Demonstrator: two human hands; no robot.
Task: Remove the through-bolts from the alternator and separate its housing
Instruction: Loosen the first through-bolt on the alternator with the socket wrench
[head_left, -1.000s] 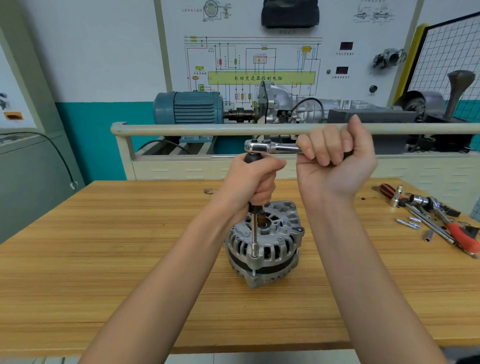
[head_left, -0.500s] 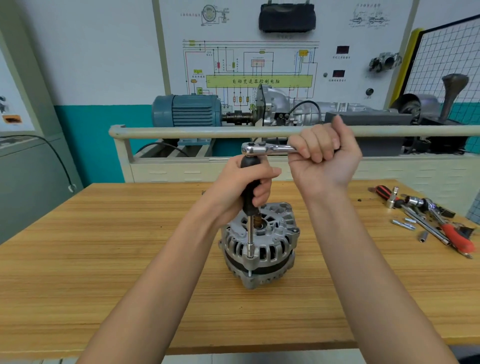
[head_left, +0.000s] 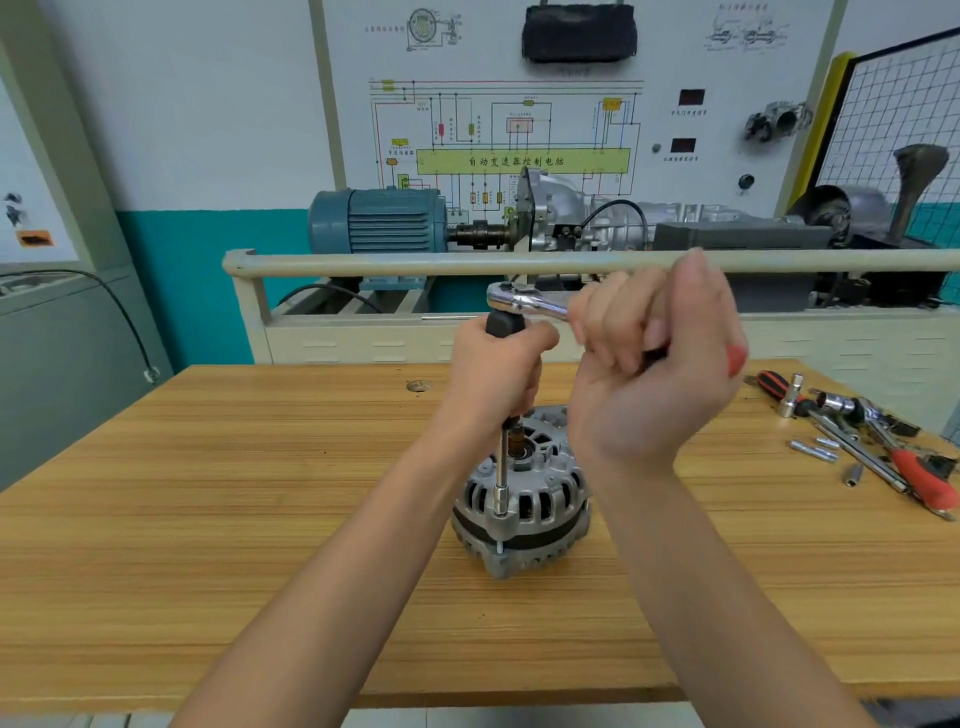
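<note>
A silver alternator (head_left: 524, 504) stands upright in the middle of the wooden workbench (head_left: 208, 519). A long socket extension (head_left: 502, 478) rises from a through-bolt at its near rim. My left hand (head_left: 496, 374) grips the extension's black upper section. On top sits a chrome ratchet head (head_left: 514, 299). My right hand (head_left: 654, 364) is wrapped around the ratchet's handle, whose red end shows past my palm; the hand is motion-blurred. The bolt head is hidden under the socket.
Loose tools lie at the bench's right: a red-handled ratchet (head_left: 919, 473), sockets (head_left: 834, 402), a screwdriver (head_left: 774, 384) and small bolts (head_left: 813, 449). Behind the bench runs a grey rail (head_left: 363, 262) before a blue motor (head_left: 379, 221) and a wiring panel.
My right hand has swung the ratchet handle toward me and leftward, now blurred. My left hand stays on the extension. The view has shifted slightly.
</note>
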